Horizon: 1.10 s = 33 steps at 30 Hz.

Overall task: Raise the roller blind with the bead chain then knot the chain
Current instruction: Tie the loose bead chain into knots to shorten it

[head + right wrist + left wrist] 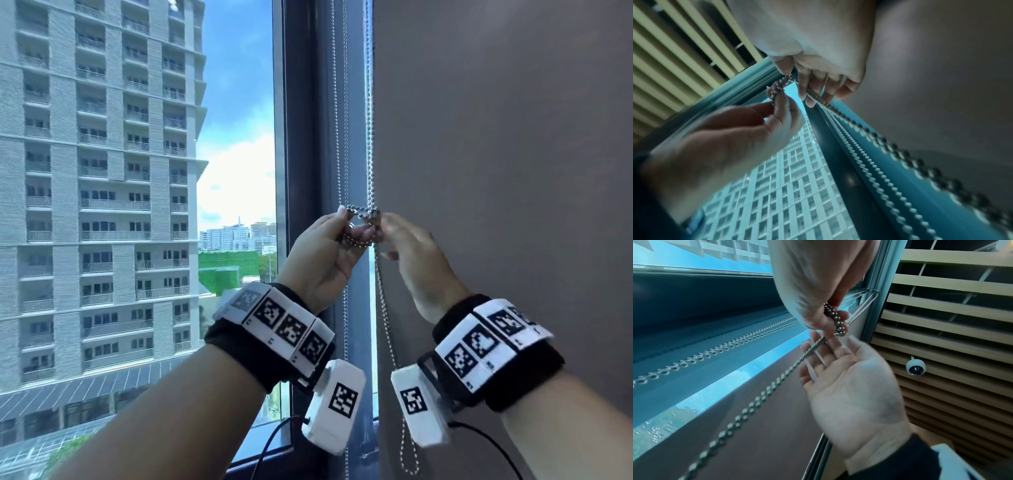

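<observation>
A metal bead chain (370, 137) hangs down the left edge of the grey roller blind (496, 171), which covers the right part of the window. At chest height the chain is bent into a small loop (359, 210). My left hand (342, 226) pinches that doubled loop between thumb and fingers (830, 321). My right hand (390, 233) is beside it, blurred; in the left wrist view its palm is open with straight fingers (824, 350) and the chain (777, 382) lies across them. The slack end hangs below (387, 325).
A dark window frame (298, 137) stands left of the hands, with a second pair of bead chains (345, 137) along it. Glass to the left looks out on a high-rise. A slatted ceiling with a white dome camera (915, 368) is overhead.
</observation>
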Available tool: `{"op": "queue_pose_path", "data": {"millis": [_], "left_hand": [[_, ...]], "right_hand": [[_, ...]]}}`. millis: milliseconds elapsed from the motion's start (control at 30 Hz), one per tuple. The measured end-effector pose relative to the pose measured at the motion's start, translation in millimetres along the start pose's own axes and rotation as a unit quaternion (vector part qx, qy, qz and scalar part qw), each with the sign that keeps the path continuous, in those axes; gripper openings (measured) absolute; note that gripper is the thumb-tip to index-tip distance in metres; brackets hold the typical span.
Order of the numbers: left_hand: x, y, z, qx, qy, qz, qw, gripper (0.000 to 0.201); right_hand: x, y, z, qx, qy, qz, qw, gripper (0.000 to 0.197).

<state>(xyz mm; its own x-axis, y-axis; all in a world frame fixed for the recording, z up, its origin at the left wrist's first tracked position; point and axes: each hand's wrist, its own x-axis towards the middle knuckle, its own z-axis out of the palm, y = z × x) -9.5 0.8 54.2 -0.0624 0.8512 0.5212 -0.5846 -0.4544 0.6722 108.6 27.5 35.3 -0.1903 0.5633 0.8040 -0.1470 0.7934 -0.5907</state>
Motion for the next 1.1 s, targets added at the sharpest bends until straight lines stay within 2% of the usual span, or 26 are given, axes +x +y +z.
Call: {"op": "queue_pose_path", "data": {"millis": [100, 267, 467, 600, 733, 867, 933, 1000, 1100], "left_hand": [[1.6, 0.2, -1.9, 0.014, -0.014, 0.009, 1.0, 0.015], [1.4, -0.1, -9.2, 0.039, -0.02, 0.024, 0.999, 0.01], [2.6, 0.2, -10.5, 0.103, -0.004, 0.036, 0.994, 0.013], [2.5, 1.0, -11.6, 0.136, -0.014, 0.033, 0.99, 0.014], [2.7, 1.0, -14.6, 0.163, 0.001, 0.03, 0.986, 0.008], [4.0, -1.6, -17.8, 0.242, 0.016, 0.035, 0.97, 0.006], [3.3, -4.3, -18.5, 0.265, 0.012, 0.032, 0.964, 0.005], [2.4, -6.0, -18.8, 0.272, 0.007, 0.03, 0.962, 0.006], [3.2, -5.3, -18.2, 0.269, 0.001, 0.037, 0.962, 0.008]], "right_hand": [[6.5, -10.4, 4.2, 0.051, -0.037, 0.016, 0.998, 0.02], [16.5, -10.9, 10.8, 0.044, 0.014, 0.026, 0.999, 0.02], [16.7, -8.2, 10.7, 0.059, 0.016, 0.032, 0.998, 0.019], [18.6, -8.5, 9.8, 0.085, 0.041, 0.024, 0.995, 0.02], [21.7, -4.6, 6.4, 0.083, 0.071, 0.003, 0.994, 0.018], [24.2, -2.3, 7.7, 0.072, 0.085, -0.022, 0.994, 0.017], [23.8, -2.1, 10.1, 0.031, 0.104, -0.048, 0.993, 0.009], [22.4, -0.1, 11.3, -0.023, 0.129, -0.082, 0.988, 0.014], [16.7, 4.1, 13.3, -0.033, 0.143, -0.134, 0.98, 0.01]]}}
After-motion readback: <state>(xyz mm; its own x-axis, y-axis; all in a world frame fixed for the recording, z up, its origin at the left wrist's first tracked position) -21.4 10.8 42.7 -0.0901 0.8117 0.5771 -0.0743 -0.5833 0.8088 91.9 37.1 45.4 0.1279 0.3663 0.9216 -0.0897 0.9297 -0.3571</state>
